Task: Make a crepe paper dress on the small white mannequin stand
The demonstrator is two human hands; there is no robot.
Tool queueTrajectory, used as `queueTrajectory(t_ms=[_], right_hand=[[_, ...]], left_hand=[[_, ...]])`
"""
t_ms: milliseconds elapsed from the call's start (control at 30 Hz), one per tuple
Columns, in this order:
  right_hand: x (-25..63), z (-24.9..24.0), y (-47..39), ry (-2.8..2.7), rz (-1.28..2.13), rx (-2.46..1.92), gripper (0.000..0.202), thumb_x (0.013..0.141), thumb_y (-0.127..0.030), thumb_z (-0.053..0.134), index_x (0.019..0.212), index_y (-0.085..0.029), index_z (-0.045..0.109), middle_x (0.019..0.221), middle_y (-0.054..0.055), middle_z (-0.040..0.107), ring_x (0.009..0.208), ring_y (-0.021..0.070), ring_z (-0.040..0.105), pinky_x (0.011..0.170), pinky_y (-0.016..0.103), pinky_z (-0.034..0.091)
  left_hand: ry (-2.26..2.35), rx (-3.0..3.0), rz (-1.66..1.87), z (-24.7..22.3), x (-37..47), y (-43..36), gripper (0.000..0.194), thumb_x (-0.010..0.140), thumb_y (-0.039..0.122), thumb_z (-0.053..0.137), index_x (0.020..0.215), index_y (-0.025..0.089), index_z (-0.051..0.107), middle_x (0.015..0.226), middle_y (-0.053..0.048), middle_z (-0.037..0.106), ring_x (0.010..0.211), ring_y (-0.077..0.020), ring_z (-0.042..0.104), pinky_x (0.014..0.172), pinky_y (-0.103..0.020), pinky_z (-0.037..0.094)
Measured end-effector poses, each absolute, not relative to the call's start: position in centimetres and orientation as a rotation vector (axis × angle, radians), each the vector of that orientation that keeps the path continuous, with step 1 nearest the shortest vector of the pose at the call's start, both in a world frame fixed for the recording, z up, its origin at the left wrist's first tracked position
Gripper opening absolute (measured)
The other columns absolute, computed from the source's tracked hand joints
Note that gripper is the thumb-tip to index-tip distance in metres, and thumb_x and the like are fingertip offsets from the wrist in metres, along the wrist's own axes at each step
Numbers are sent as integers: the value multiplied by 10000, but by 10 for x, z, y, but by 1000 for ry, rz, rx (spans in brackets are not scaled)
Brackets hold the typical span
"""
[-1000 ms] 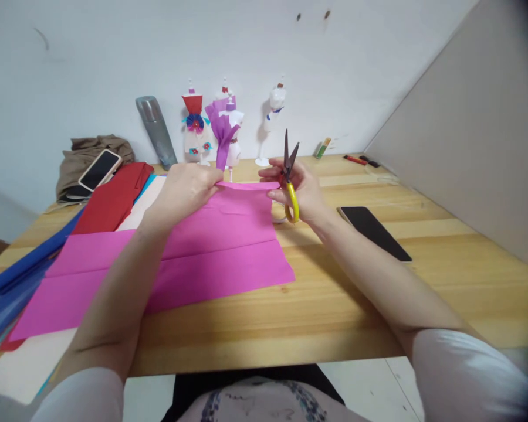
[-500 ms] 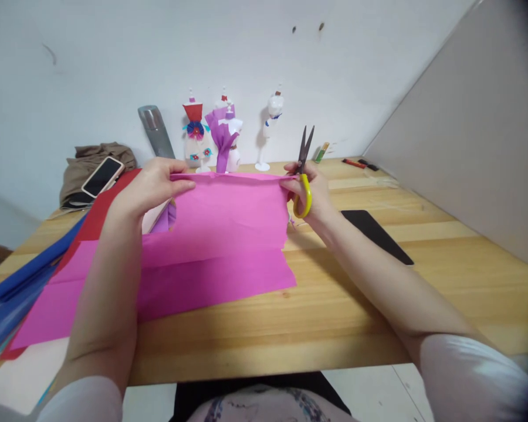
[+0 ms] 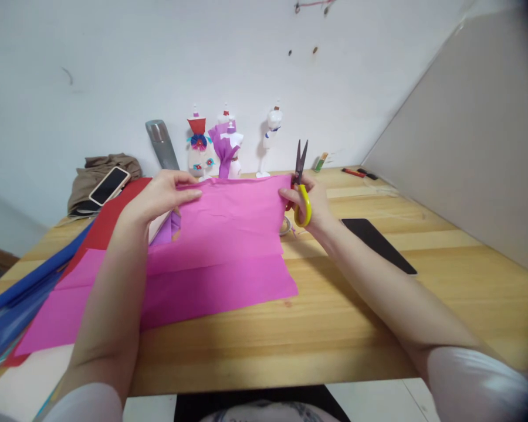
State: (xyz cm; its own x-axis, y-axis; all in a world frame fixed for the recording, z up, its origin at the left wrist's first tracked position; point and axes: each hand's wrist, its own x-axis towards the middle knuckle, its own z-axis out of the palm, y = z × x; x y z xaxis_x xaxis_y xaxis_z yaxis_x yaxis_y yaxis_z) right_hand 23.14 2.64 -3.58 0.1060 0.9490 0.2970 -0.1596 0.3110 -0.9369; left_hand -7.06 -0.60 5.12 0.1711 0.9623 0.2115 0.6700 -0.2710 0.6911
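Left hand has slid toward the desk's left edge since a second ago, so the pink sheet's opened out over the front-left, both hands pinching its top, right hand also gripping slightly open scissors.

The wide, flat pink paper-like sheet looks matt and a bit wrinkly. Under the sheet, the pale yellow wooden tabletop is smooth. By the sheet's right edge, the pointy scissors have dark metal blades and a smooth yellow plastic handle.
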Motion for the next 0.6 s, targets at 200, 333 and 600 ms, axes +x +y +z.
queueTrajectory(t_ms=[200, 333, 600], right_hand=[[230, -35, 23, -1182, 1010, -875, 417, 524, -308, 861, 830, -239, 586, 607, -91, 475, 473, 67, 417, 419, 230, 347], [232, -35, 25, -1195, 982, -886, 447, 540, -375, 889, 858, -253, 600, 587, -96, 440, 459, 77, 422, 429, 246, 353], [231, -34, 24, -1231, 974, -883, 463, 548, -419, 886, 861, -256, 586, 609, -89, 445, 463, 78, 395, 434, 257, 345]], left_hand=[[1495, 2104, 992, 44, -62, -1, 198, 747, 373, 685, 756, 179, 725, 789, -32, 697, 813, -192, 617, 736, -290, 493], [1564, 2013, 1143, 42, -66, 3, 196, 768, 358, 644, 714, 174, 684, 669, -7, 622, 714, -160, 560, 678, -270, 468], [1551, 2054, 1011, 52, -69, -6, 135, 757, 305, 675, 743, 173, 703, 729, -15, 660, 773, -173, 597, 733, -287, 488]])
